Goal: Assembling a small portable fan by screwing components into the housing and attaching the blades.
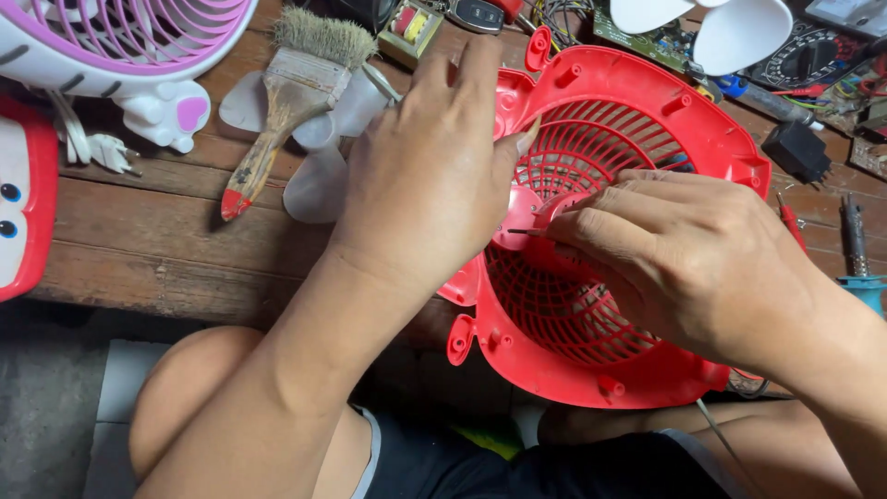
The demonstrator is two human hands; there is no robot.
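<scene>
My left hand (430,176) grips the red fan grille (637,120); my right hand (684,259) pinches a thin probe (527,232) at its hub. A slip could snap a rib

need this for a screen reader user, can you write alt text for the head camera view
Two bare hands work at the centre of a red plastic fan grille at a wooden table's edge: the left hand steadies it, the right hand pinches a thin tool at the hub. A paintbrush and clear fan blade lie left.
</scene>
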